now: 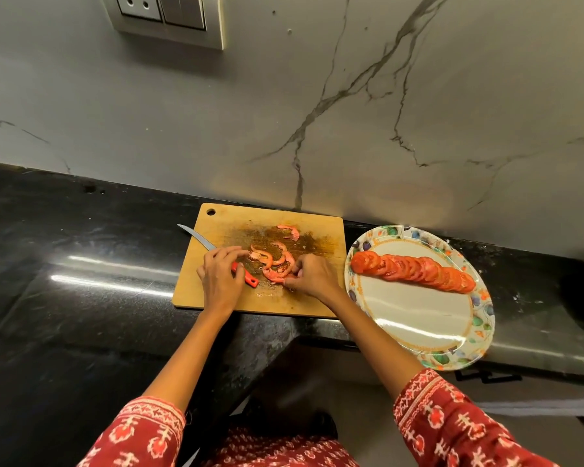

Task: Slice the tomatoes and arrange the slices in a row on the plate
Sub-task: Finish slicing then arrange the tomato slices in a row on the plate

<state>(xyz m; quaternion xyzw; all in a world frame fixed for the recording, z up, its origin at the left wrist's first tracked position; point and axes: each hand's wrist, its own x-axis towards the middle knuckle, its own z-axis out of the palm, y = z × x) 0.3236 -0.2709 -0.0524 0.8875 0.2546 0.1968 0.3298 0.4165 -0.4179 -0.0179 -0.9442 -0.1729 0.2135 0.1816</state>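
Both hands [267,274] among tomato slices [273,261], perhaps pinching one.

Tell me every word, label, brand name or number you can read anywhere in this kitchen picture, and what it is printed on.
None can be read.
The plate bears only a painted leaf and flower pattern, no words.
The switch panel on the wall shows no marking that I can make out.
The knife, the cutting board and the patterned sleeves show no lettering.
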